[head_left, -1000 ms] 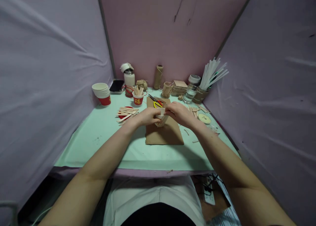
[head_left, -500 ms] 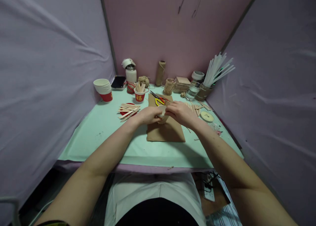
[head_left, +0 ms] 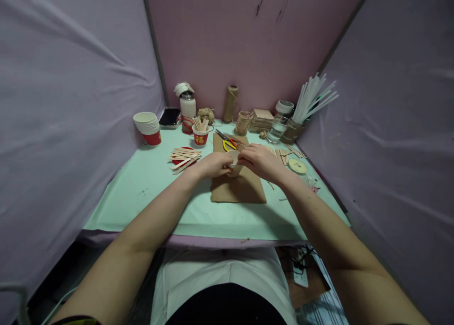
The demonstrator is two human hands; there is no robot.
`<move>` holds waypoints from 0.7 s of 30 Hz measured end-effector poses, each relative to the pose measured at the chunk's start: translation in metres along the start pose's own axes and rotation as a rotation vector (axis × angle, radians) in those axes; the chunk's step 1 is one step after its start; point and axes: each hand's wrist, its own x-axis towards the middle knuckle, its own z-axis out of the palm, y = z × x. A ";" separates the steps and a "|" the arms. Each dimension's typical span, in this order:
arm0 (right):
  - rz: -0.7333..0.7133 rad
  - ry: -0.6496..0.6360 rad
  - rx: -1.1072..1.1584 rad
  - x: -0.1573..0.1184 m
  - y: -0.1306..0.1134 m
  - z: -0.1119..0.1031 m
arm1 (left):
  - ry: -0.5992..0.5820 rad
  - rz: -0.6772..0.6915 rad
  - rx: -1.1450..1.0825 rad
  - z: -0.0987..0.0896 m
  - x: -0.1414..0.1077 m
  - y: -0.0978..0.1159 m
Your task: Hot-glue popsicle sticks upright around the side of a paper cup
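Observation:
A white paper cup with tan pieces around its lower outside stands over a brown cardboard sheet. My left hand is closed on the cup's left side, thumb near the rim. At the right rim, my right hand is closed with its fingertips pinching the cup's edge. A small brown tip shows just above those fingers; what it belongs to is hidden. Behind the cup lie pliers with yellow and red handles, partly overlapped by my right hand.
On the left are flat wooden sticks on a red dish, a red cup of sticks and stacked paper cups. At right are more sticks, a round yellowish lid, a water glass and white glue sticks.
Both hands stay at the cup in almost the same place, with only a tiny shift of the right hand. The whole view has moved very slightly.

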 end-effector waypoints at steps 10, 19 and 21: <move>0.042 0.034 -0.050 -0.011 0.003 -0.011 | 0.024 0.026 0.012 -0.001 0.014 0.010; 0.033 -0.038 -0.042 -0.016 0.004 -0.005 | -0.036 0.044 0.039 0.004 0.012 0.007; 0.037 -0.042 -0.041 -0.016 0.003 -0.006 | -0.020 0.071 0.006 0.004 0.010 0.009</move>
